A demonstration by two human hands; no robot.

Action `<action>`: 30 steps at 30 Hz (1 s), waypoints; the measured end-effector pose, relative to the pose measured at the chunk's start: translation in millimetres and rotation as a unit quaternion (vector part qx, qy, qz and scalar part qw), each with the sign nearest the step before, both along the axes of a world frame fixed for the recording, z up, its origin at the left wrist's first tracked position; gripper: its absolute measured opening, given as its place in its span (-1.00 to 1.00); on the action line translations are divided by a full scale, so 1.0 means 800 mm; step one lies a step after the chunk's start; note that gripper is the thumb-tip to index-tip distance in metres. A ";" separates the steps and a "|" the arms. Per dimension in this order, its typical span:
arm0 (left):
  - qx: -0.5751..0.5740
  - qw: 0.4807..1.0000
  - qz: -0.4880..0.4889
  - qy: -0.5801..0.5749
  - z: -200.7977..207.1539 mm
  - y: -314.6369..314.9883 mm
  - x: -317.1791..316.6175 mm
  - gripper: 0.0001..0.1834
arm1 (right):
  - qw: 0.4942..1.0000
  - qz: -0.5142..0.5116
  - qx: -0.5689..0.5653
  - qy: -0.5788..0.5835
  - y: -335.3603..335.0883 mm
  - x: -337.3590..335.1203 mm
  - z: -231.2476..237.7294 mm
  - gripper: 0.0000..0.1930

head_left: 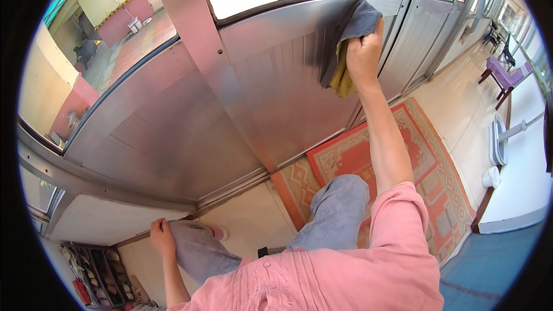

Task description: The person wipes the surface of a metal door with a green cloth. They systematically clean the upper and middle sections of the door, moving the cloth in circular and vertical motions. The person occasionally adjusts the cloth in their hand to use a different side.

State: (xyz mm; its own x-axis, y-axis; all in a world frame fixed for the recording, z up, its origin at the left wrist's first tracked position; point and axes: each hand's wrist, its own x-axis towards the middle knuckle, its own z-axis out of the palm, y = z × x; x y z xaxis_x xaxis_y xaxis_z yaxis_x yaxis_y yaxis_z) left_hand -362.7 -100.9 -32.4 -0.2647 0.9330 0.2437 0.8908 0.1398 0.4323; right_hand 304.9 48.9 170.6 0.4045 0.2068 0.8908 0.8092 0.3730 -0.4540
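My right hand [365,57] is closed around a two-sided cleaning cloth [363,18], dark grey on one face and yellow on the other. The cloth lies against the metal door panel [282,69], just under the window, and its lower end hangs down below my fingers. My left hand [163,238] rests by my left knee with its fingers curled in, and nothing shows in it. Both knees are bent in front of the door.
A red patterned mat [351,150] lies on a larger rug [455,196] at the door's foot. To the right are a purple chair [507,75] and a flat mop head [497,138] by the wall. A shoe rack [103,270] stands at lower left.
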 end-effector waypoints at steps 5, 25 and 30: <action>-0.023 0.999 0.016 0.016 0.013 0.003 0.020 -0.76 | 0.998 0.025 -0.034 0.051 -0.006 0.018 0.010 -0.86; -0.031 0.999 0.028 0.030 0.001 0.000 -0.004 -0.76 | 0.992 -0.034 -0.005 0.125 0.020 0.067 -0.006 -0.78; -0.002 1.000 0.018 0.006 -0.012 -0.005 -0.017 -0.76 | 0.999 -0.020 -0.031 0.031 0.004 0.003 -0.019 -0.82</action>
State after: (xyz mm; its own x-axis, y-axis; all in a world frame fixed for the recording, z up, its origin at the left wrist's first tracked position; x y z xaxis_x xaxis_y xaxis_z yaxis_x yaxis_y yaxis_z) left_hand -376.0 -105.1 -42.1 -0.2953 0.9241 0.2424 0.8901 0.1740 0.4211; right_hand 307.3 51.9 155.6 0.4681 0.2441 0.8493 0.7922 0.3100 -0.5257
